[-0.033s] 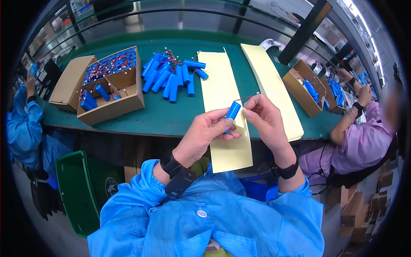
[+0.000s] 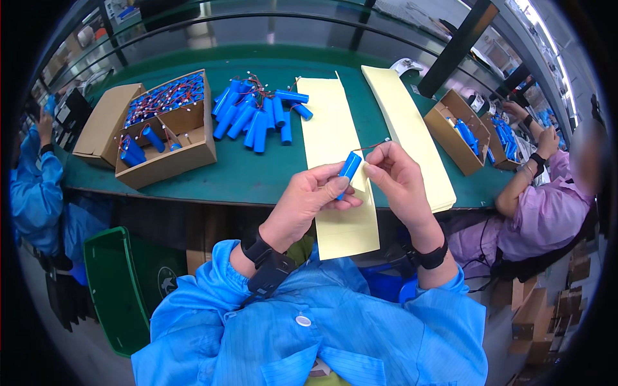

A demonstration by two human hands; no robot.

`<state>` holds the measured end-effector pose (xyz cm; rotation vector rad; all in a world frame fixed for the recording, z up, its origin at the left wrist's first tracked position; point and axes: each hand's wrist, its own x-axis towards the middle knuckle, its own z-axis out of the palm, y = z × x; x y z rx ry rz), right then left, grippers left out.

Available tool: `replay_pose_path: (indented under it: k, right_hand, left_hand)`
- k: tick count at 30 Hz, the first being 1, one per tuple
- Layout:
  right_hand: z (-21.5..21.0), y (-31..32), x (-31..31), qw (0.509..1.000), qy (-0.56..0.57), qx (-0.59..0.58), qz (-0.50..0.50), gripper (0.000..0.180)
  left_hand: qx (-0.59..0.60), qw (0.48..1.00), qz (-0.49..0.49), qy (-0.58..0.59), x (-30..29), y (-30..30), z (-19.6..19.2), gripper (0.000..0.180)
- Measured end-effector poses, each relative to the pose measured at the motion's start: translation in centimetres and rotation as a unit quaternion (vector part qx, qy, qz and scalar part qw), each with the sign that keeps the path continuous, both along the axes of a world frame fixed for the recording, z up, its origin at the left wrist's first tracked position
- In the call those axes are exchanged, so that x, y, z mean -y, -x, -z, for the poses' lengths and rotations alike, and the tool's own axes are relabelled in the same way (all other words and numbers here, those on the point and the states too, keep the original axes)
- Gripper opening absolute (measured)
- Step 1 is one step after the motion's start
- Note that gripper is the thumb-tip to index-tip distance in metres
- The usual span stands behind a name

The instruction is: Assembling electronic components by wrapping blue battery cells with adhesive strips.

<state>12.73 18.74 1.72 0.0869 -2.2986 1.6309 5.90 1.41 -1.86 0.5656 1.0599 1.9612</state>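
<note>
One blue cylindrical cell (image 2: pixel 349 166) sits above the green bench's (image 2: pixel 257 174) near edge, left hand (image 2: pixel 308 199) closed in a grip round its body, right hand (image 2: pixel 398 175) pinching its thin wire (image 2: pixel 373 147). It looks light, rigid and smooth; the sleeve seems the safest hold, the lead fragile.

Blue cell (image 2: pixel 349 166) – lower end hidden

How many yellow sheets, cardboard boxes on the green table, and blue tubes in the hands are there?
Yellow sheets: 2
Cardboard boxes: 4
Blue tube held by left hand and right hand: 1
Total: 7
</note>
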Motion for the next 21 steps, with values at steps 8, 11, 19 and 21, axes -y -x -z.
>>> replay_pose_path:
  k: [8, 11, 19, 21]
  right_hand:
    - [1.1, -0.3, 1.4, 0.982, -0.126, -0.099, 0.096, 0.01]
    - [1.1, -0.6, 2.2, 0.98, -0.132, -0.103, 0.112, 0.01]
    - [1.4, -0.3, 2.3, 0.97, -0.171, -0.128, 0.12, 0.01]
    - [1.6, -0.3, 2.4, 0.97, -0.17, -0.127, 0.122, 0.01]
  left_hand:
    - [0.014, 1.0, -0.015, 0.005, -0.2, -0.3, 0.0, 0.044]
    - [0.018, 1.0, -0.022, -0.002, -0.4, -0.4, 0.1, 0.044]
    - [0.02, 0.999, -0.027, -0.001, -0.4, -0.6, 0.0, 0.042]
    - [0.02, 0.999, -0.031, -0.006, -0.5, -0.6, 0.0, 0.042]
